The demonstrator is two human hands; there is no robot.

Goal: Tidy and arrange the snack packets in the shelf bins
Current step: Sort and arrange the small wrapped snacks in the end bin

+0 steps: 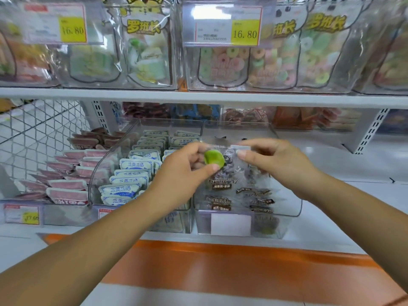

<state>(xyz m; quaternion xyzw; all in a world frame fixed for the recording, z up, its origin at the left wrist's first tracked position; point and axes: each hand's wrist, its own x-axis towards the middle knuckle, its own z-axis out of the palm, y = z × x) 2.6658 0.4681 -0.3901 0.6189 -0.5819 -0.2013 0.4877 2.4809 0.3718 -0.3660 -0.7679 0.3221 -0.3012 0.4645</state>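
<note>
Here left hand [184, 167] and right hand [277, 161] pinch one crinkly clear packet [233, 171] by its top.

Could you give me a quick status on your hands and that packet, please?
Left hand and right hand both pinching the clear packet. Packet held over the right bin, not yet in. Nothing in the way.
</note>
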